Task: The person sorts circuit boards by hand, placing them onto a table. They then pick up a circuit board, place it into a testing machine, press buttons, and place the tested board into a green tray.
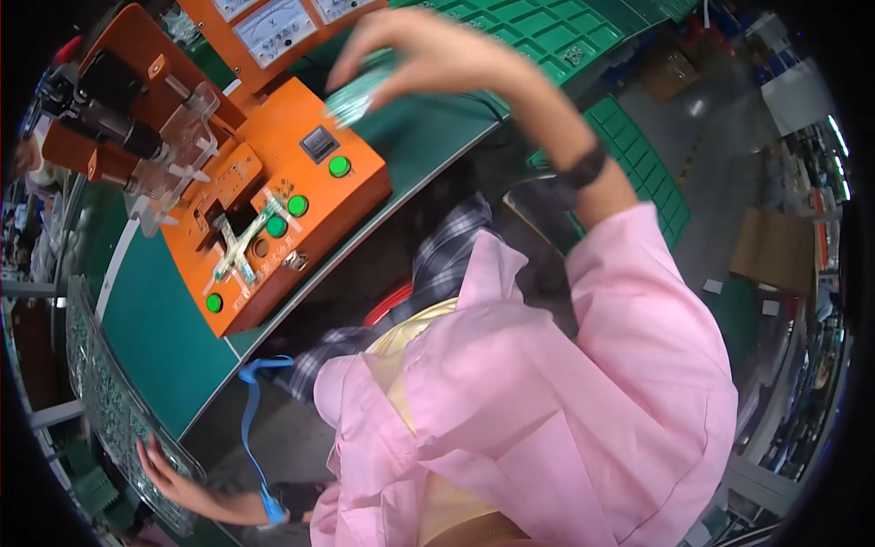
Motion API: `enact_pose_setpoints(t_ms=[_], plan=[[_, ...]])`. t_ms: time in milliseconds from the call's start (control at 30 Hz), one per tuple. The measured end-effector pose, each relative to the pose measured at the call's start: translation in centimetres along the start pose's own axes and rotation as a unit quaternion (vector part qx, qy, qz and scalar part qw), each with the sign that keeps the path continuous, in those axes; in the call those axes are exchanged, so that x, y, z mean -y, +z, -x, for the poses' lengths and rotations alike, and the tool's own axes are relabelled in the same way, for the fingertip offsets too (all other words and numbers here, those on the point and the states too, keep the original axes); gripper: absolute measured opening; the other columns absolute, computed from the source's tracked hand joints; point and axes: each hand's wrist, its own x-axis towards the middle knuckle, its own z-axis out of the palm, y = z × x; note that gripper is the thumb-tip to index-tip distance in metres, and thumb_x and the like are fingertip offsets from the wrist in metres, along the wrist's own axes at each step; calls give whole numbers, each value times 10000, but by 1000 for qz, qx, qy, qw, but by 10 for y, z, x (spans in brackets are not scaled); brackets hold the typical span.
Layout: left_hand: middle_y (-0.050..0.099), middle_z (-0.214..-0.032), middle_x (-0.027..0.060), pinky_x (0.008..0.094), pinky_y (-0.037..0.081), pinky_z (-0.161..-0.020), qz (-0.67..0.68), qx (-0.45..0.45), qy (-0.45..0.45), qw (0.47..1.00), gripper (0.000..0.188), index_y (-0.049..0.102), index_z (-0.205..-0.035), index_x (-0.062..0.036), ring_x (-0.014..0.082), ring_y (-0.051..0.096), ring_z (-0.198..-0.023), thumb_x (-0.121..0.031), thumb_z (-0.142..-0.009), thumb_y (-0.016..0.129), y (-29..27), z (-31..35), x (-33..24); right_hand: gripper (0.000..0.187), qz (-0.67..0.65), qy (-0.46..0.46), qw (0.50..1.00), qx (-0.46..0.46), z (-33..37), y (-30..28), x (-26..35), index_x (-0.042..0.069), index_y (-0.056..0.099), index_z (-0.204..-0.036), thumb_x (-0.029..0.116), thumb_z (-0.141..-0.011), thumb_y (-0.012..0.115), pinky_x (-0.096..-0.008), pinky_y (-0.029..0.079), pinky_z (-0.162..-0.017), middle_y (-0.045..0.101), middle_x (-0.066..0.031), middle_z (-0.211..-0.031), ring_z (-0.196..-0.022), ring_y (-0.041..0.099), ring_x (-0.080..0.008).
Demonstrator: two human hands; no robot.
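Note:
My right hand (424, 55) is raised at the top, blurred by motion. Its thumb and fingers are curled around a shiny, translucent pale-green piece (360, 96) whose kind I cannot make out, above the right end of an orange test fixture (360, 164). Far down at the lower left, my left hand (169, 476) has its fingers stretched out at the edge of a clear plastic tray (114, 392) with small parts in it. A blue wrist strap (251, 419) runs from near the left wrist toward the table edge.
The fixture carries green buttons (297, 205), crossed whitish tape strips (241, 246), a clear press plate (187, 137) and a black clamp handle (128, 132). An orange meter box (269, 36) stands behind. Green compartment trays (519, 32) lie at the top right. The table's front edge curves below.

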Motion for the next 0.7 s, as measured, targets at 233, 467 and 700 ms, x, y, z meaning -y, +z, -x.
enact_pose_setpoints(t_ms=[233,467,700], plan=[[556,-1137,140,309,399,-917,-83,-77,0,994,341,508,-1159,29,220,536,-1024,-203,-923,424,-73,18,38,341,130,216,968,6,177,-144,-151,49,622,-1024,60,-687,667,-320,398,-876,606,-75,-1054,-1007,523,-218],[588,-1097,89,253,371,-903,-118,-141,-41,982,291,557,-1109,25,141,523,-1028,-153,-882,516,-136,20,44,352,19,354,935,-4,173,-126,-109,23,550,-1117,42,-768,513,-305,366,-918,523,-91,-1183,-1110,460,-219],[571,-1086,70,283,386,-885,-230,100,23,968,247,575,-1090,-35,172,517,-1034,-148,-884,501,-143,-43,69,278,232,222,936,-143,153,-70,-149,28,572,-1106,97,-838,549,-327,384,-887,559,-109,-1119,-1012,510,-225]])
